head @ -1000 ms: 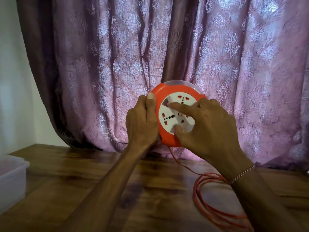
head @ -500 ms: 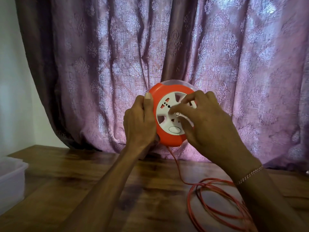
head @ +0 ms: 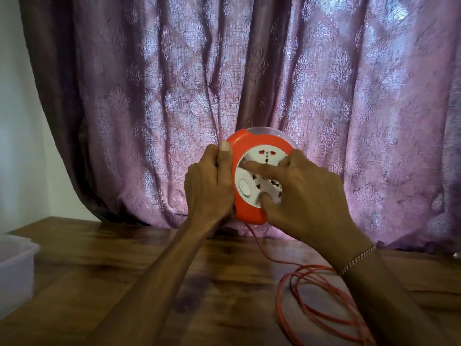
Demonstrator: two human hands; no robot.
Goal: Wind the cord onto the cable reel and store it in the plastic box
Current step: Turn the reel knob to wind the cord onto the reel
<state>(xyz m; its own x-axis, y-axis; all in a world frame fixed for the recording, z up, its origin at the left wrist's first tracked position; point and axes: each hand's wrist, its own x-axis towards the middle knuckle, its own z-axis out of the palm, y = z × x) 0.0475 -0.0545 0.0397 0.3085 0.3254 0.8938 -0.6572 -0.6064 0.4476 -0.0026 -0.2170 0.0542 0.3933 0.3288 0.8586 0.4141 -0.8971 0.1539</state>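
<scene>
Fig.: we steady the cable reel point(head: 252, 211), raised over the table's point(head: 124, 270) far edge, w/ left hand point(head: 209, 186) grip curled on its rim, right hand point(head: 299, 196) fingers turning the hub evenly, feeding cord point(head: 311, 308) w/o kinks.

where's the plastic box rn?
Head view, far left edge: the plastic box sits on the wooden table, partly cut off by the frame, well left of the cable reel and both hands.
</scene>
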